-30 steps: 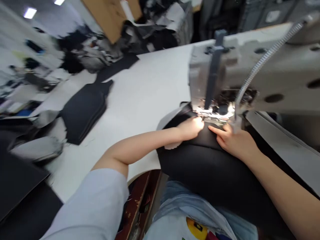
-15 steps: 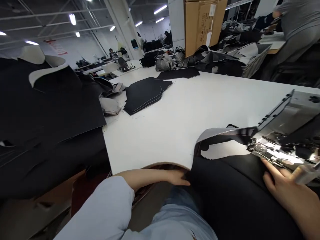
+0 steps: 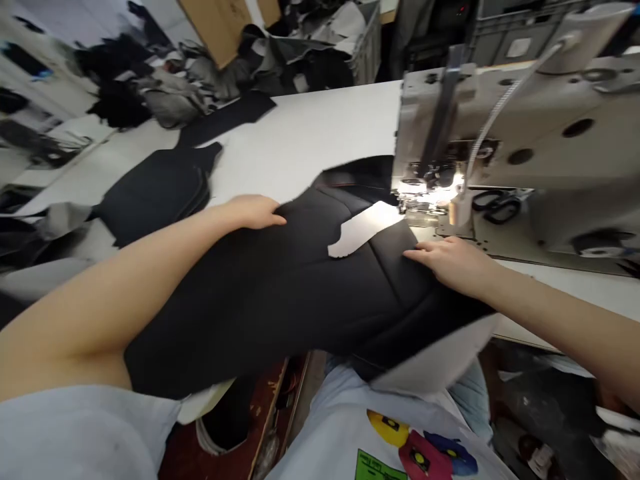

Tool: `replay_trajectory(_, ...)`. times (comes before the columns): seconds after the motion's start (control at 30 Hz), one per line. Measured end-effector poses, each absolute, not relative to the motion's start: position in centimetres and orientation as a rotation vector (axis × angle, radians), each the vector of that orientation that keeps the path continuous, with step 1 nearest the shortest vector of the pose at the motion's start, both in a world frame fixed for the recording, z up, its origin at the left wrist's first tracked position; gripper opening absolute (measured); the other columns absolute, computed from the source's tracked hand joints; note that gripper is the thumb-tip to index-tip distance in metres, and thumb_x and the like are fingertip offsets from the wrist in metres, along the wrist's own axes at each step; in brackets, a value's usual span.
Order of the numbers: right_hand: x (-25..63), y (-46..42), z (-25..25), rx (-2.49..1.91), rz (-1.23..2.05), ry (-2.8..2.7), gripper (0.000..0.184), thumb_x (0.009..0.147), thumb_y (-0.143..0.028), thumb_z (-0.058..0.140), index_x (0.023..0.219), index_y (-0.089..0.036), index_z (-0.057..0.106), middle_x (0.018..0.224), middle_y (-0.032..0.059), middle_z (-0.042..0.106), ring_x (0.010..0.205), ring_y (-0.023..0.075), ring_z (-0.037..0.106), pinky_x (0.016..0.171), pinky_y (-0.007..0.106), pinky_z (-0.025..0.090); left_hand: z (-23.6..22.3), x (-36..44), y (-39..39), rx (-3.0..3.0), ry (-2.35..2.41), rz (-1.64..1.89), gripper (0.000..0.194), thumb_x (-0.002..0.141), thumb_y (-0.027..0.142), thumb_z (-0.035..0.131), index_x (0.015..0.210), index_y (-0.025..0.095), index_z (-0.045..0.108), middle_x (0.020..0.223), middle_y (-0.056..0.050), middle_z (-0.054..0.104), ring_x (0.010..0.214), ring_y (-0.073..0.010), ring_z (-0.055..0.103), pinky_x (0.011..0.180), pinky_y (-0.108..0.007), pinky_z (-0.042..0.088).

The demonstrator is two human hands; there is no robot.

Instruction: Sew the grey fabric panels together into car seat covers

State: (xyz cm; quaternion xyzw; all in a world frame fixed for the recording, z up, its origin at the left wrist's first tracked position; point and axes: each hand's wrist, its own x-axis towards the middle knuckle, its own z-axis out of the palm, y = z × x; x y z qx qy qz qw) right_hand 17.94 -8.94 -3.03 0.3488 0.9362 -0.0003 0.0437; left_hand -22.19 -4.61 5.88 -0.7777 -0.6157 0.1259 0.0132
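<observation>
A large black padded cover piece [image 3: 280,293] lies spread over the white table's front edge and my lap, its far end under the sewing machine head [image 3: 500,127]. My left hand [image 3: 253,211] rests on the piece's upper left edge, fingers curled over it. My right hand [image 3: 453,261] lies flat on the piece just in front of the lit needle area [image 3: 430,193], fingers stretched toward the left. A pale underside flap [image 3: 363,230] shows between my hands.
A stack of black cut panels [image 3: 155,193] lies on the white table [image 3: 300,140] at the left. Heaps of grey and black fabric [image 3: 170,87] and a cardboard box [image 3: 220,27] stand at the back. Black scissors [image 3: 493,203] lie on the machine bed.
The black piece has been pulled up from my lap and spread across the table. My left hand moved from the table's lower edge up onto the piece. The view swung back toward the machine.
</observation>
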Motion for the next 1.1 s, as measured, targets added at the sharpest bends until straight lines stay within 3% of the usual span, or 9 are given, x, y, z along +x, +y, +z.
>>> replay_trajectory(0.1,20.5,-8.5,-4.2,0.786,0.014,3.08,0.062,0.082,0.0,0.048,0.139,-0.024,0.055,0.143,0.0149,0.055,0.128,0.0315,0.055,0.099,0.049,0.045,6.4,-17.5,-2.8,-2.237,-1.877,0.304,0.04,0.093,0.036,0.047,0.111,0.005,0.065,0.116,-0.025,0.064,0.097,-0.0381,0.065,0.075,-0.053,0.055)
replay_trajectory(0.17,21.2,-7.3,-5.1,0.607,0.003,3.186,0.062,0.083,-0.004,0.052,0.143,-0.022,0.051,0.149,0.017,0.048,0.138,0.0338,0.045,0.106,0.055,0.039,6.3,-12.5,-3.5,-2.341,-1.632,0.168,0.042,0.099,0.03,0.036,0.129,0.007,0.056,0.136,-0.02,0.054,0.115,-0.0356,0.058,0.091,-0.049,0.052)
replay_trajectory(0.27,19.4,-5.0,-6.6,0.369,-0.065,3.239,0.063,0.084,-0.008,0.056,0.145,-0.02,0.049,0.151,0.0184,0.045,0.141,0.032,0.042,0.11,0.053,0.036,4.0,-6.0,-4.2,-2.671,-1.254,0.253,0.037,0.097,0.032,0.045,0.122,0.012,0.061,0.129,-0.014,0.059,0.115,-0.0302,0.056,0.097,-0.043,0.048)
replay_trajectory(0.37,15.8,-3.8,-7.9,0.27,-0.126,3.285,0.064,0.083,-0.01,0.057,0.145,-0.02,0.049,0.149,0.0204,0.047,0.138,0.0318,0.045,0.108,0.052,0.039,0.4,-3.4,-3.4,-2.749,-1.201,0.43,0.045,0.088,0.023,0.055,0.132,0.015,0.057,0.136,-0.015,0.056,0.118,-0.0316,0.053,0.093,-0.042,0.049)
replay_trajectory(0.53,15.1,-4.4,-8.9,0.435,-0.167,3.373,0.041,0.093,-0.009,0.046,0.13,-0.01,0.064,0.134,0.0234,0.06,0.129,0.0327,0.055,0.107,0.054,0.043,-2.3,-4.9,-1.1,-2.823,-1.23,0.386,0.057,0.087,0.006,0.041,0.141,0.018,0.052,0.141,-0.012,0.054,0.119,-0.0285,0.052,0.098,-0.04,0.047)
replay_trajectory(0.73,21.6,-3.0,-8.5,0.287,-0.519,3.338,0.045,0.101,-0.011,0.03,0.132,-0.018,0.063,0.139,0.0082,0.06,0.138,0.0223,0.047,0.117,0.047,0.038,-4.1,-7.0,1.6,-3.091,-1.487,0.082,0.062,0.083,0.004,0.032,0.135,0.021,0.061,0.114,-0.006,0.064,0.102,-0.016,0.059,0.099,-0.03,0.048)
replay_trajectory(0.87,22.8,-2.7,-8.9,0.38,-0.714,3.307,0.046,0.104,-0.015,0.029,0.137,-0.022,0.059,0.142,0.006,0.058,0.142,0.0208,0.041,0.12,0.047,0.035,-6.0,-7.2,1.8,-2.937,-1.504,-0.168,0.048,0.088,0.012,0.038,0.125,0.017,0.068,0.108,-0.008,0.063,0.1,-0.0182,0.059,0.098,-0.033,0.05)
replay_trajectory(0.97,22.2,-3.1,-9.2,0.423,-0.753,3.301,0.045,0.104,-0.016,0.03,0.137,-0.024,0.059,0.142,0.0047,0.058,0.142,0.0207,0.041,0.12,0.049,0.034,-5.9,-6.5,0.7,-2.965,-1.307,0.027,0.044,0.094,0.022,0.042,0.134,0.018,0.062,0.12,-0.011,0.063,0.107,-0.022,0.059,0.098,-0.036,0.051)
replay_trajectory(1.1,22.2,-3.4,-9.1,0.458,-0.739,3.309,0.044,0.104,-0.016,0.03,0.134,-0.022,0.062,0.141,0.0053,0.059,0.141,0.0217,0.043,0.12,0.048,0.034,-4.3,-4.9,-0.8,-2.87,-1.33,0.321,0.05,0.095,0.016,0.037,0.144,0.02,0.051,0.137,-0.012,0.057,0.117,-0.0251,0.056,0.1,-0.039,0.05)
